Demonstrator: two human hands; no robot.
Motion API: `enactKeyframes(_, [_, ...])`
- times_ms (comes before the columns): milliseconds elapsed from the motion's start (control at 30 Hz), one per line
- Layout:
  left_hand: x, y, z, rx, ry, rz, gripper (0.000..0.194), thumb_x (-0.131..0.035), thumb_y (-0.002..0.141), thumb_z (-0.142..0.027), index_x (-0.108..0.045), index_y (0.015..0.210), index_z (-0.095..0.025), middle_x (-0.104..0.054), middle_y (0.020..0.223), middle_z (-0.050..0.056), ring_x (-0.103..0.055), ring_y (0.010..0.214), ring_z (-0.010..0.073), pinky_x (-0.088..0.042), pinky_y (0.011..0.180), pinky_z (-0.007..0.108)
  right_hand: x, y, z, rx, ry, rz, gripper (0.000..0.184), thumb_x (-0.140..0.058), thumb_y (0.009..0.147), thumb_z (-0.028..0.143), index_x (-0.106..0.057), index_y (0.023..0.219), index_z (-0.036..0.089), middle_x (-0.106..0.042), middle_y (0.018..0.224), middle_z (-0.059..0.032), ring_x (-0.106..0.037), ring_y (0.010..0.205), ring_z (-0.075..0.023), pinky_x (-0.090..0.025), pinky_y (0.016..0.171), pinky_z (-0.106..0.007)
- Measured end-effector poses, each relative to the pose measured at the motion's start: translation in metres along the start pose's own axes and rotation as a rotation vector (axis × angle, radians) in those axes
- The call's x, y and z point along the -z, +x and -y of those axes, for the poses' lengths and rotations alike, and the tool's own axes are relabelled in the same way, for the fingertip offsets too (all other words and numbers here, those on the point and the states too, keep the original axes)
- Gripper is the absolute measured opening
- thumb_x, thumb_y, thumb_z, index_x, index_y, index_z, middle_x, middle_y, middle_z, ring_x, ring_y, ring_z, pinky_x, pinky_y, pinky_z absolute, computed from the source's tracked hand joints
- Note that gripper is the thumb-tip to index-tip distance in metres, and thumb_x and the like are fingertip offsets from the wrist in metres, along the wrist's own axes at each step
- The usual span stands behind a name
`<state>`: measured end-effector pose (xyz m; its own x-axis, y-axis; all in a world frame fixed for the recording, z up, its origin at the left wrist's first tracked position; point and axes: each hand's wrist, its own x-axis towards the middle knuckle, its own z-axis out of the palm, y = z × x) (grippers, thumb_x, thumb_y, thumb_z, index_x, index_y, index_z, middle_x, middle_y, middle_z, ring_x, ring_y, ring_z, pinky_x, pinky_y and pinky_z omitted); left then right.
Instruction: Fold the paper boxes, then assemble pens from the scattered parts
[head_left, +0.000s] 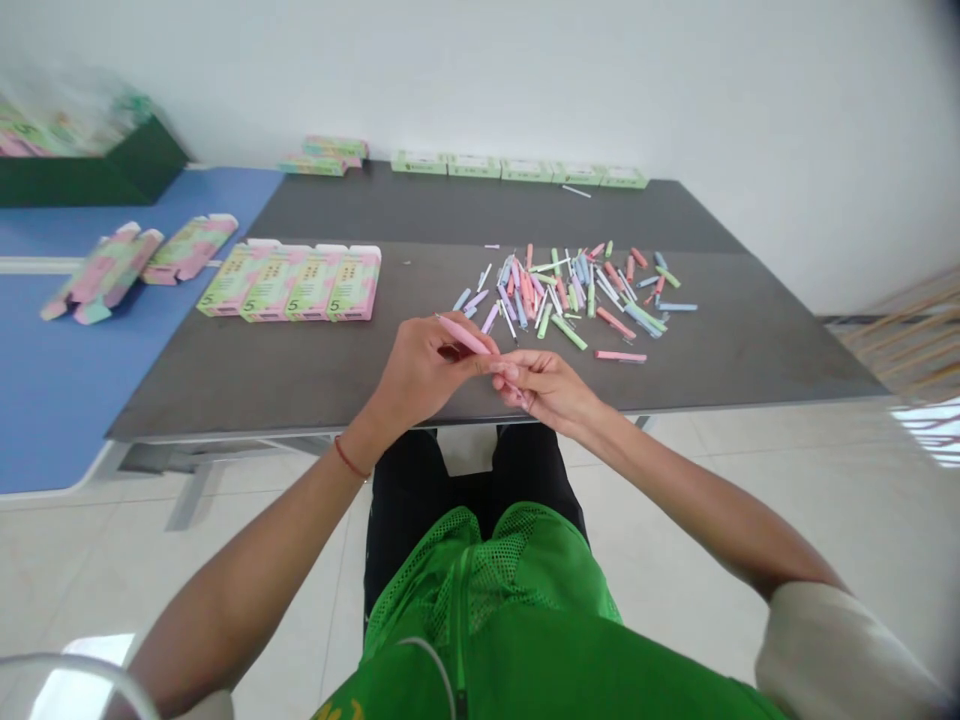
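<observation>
The left hand [424, 370] has its fingers clamped on a pink pen [463, 336], which slants down from upper left toward the right hand [544, 390], whose fingers close at its lower end, above the worktop [225, 375], a heap of pastel pens [570, 295] just beyond.

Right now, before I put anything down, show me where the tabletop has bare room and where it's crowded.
Bare dark tabletop lies between the row of pastel cartons and your left hand, which holds a pink stick. Another patch lies right of the pastel pen-like sticks, toward the table's right edge. The sticks crowd the middle, just beyond your right hand.
</observation>
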<state>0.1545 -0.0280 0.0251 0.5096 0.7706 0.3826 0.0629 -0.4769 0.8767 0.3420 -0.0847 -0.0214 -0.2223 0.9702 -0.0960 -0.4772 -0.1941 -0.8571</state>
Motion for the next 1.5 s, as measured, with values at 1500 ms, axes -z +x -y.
enactKeyframes(1500, [0.006, 0.011, 0.036, 0.042, -0.198, -0.071, 0.023, -0.088, 0.075, -0.032, -0.076, 0.068, -0.015, -0.069, 0.071, 0.002, -0.053, 0.058, 0.0091, -0.04, 0.054, 0.023, 0.022, 0.024, 0.024, -0.09, -0.246, 0.155, 0.032, -0.095, 0.068, 0.025, -0.075, 0.089, 0.012, -0.08, 0.083, -0.0053, -0.069, 0.063, -0.0088, -0.048, 0.051, -0.015])
